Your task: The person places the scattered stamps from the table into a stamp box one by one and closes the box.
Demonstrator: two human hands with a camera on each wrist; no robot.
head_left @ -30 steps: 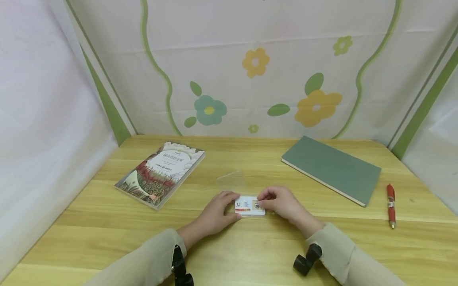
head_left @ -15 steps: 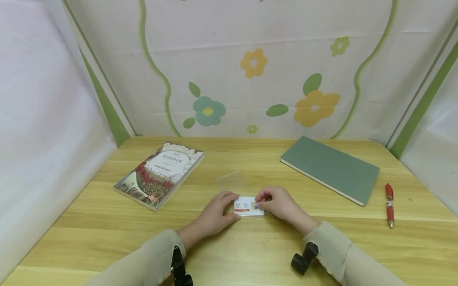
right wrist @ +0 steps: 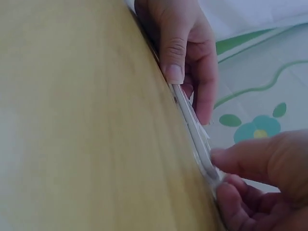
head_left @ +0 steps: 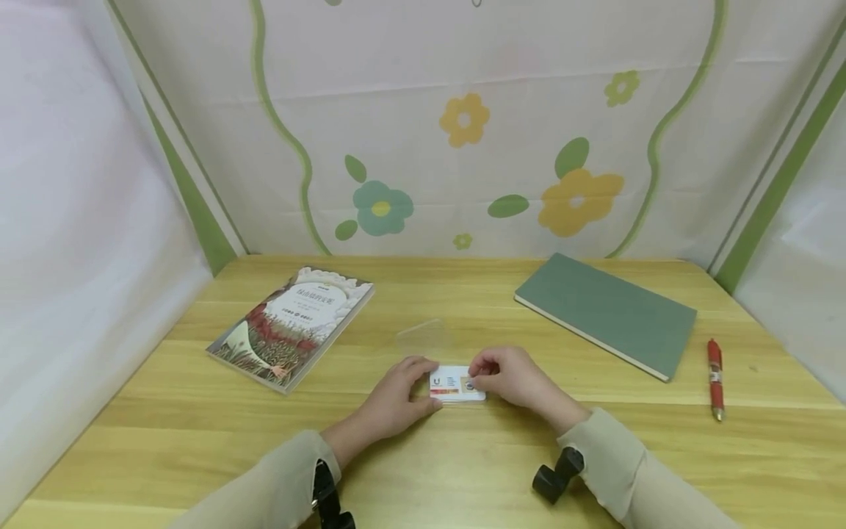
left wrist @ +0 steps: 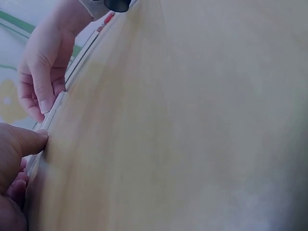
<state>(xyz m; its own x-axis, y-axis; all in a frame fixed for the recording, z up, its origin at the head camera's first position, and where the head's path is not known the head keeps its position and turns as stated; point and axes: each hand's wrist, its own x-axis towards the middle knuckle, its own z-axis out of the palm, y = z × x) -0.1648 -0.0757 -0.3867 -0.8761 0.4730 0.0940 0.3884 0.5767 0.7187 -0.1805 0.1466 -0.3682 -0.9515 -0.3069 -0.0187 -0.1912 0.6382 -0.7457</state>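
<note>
Table [head_left: 456, 459]: yellowish wood-grain top, grain running mostly side to side. White printed card [head_left: 452, 385] lies flat near the middle, clear plastic showing along its edge; can't tell how many layers. Clear plastic piece [head_left: 424, 337] just beyond it, faint outline. Illustrated paperback [head_left: 291, 328] on the left, cover up, angled. Plain green book [head_left: 604, 314] far right, closed, also angled. Red pen [head_left: 716, 378] right of that, apart from it, silver tip toward the near side.

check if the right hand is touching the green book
Apart: the head view shows wood tabletop between the right hand and the green book.
</note>
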